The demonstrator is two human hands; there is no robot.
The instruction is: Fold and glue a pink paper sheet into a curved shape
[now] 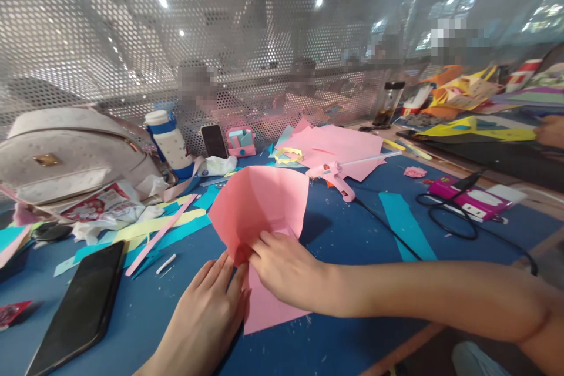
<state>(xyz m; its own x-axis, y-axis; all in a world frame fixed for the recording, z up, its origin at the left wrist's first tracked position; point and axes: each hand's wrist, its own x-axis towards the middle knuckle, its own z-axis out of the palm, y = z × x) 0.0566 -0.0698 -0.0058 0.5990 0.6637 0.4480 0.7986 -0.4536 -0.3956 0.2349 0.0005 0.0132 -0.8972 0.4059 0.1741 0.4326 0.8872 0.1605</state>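
Note:
A pink sheet of paper (264, 197) stands curled up in front of me, its lower part flat on the blue table. My left hand (211, 299) is at its lower left, fingers close together and closed on the folded edge. My right hand (286, 267) reaches across from the right, its curled fingers holding the paper down at the fold. Both thumbs and the paper's underside are partly hidden. Just behind the sheet lies a pink hot glue gun (333, 178), with a glue stick out of its back.
Left are a black phone (81, 308), coloured paper strips (163, 232), a white backpack (74, 153) and a bottle (170, 144). Pink sheets (348, 144) lie behind the glue gun. A magenta power strip (469, 197) with black cable is right; another person's hand (550, 132) shows far right.

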